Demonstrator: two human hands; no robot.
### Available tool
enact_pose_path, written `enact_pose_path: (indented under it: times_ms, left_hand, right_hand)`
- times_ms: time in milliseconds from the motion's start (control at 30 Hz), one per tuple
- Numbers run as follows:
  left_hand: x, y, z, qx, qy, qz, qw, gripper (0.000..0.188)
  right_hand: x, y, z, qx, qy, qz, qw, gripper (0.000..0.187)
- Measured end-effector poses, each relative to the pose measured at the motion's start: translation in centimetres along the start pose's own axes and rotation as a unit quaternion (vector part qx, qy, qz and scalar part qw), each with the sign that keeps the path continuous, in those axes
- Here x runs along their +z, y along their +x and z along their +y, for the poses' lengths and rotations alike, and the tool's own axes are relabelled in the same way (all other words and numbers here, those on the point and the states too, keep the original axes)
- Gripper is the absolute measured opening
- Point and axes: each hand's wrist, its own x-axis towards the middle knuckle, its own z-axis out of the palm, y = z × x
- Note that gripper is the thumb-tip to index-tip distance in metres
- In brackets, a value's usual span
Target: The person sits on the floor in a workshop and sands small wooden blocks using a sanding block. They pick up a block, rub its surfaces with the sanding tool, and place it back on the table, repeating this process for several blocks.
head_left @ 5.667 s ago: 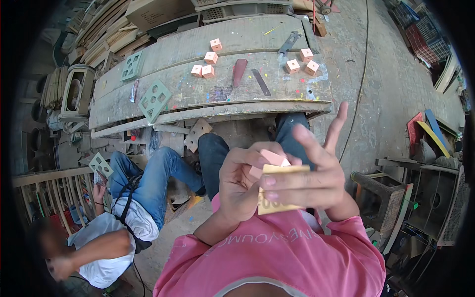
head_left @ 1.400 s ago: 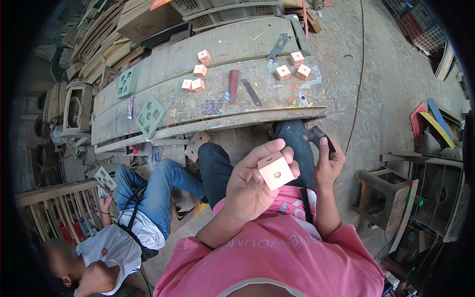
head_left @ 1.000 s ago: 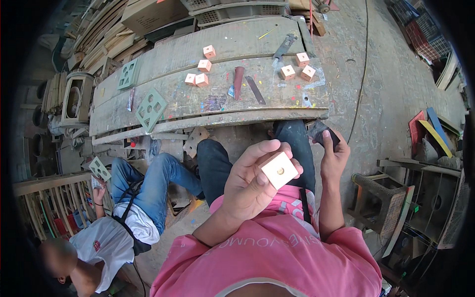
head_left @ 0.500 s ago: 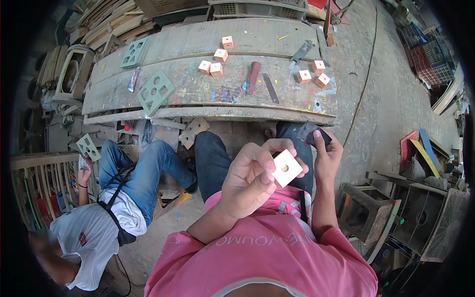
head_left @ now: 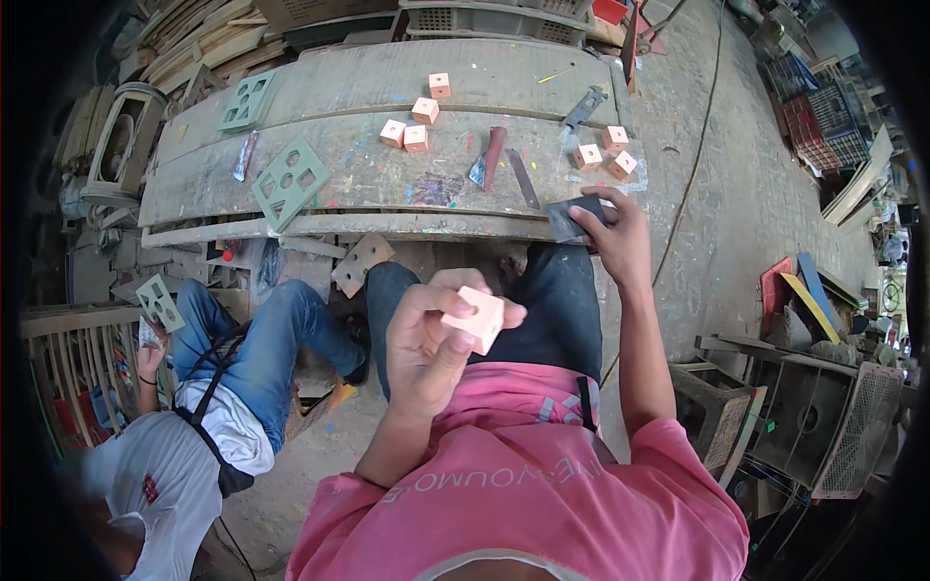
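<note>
My left hand grips a pale pinkish wooden cube between thumb and fingers, above my lap. A round hole shows in one face of the cube. My right hand pinches a dark grey, flat piece of sandpaper at the table's near right edge. Beyond that hand, three similar wooden cubes stand close together on the table. Several more cubes stand around the middle of the tabletop.
The worn, paint-flecked bench holds a reddish-brown roll, a dark flat strip, a grey metal tool and green panels with cut-outs. At left, a co-worker holds another green panel. Wooden frames stand at right.
My left hand has moved left and turned the cube, so more than one face shows. My right hand has risen forward to the table edge, its sandpaper now showing flat.
</note>
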Motion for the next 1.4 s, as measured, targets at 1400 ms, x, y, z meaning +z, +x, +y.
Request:
enact_pose_path:
  times_ms: [1400]
  left_hand:
    - [-1.5,0.8,0.8,0.005,-0.08,-0.02,0.997,0.055]
  right_hand:
    - [9.8,4.9,4.6,-0.287,-0.449,0.157,0.831,0.013]
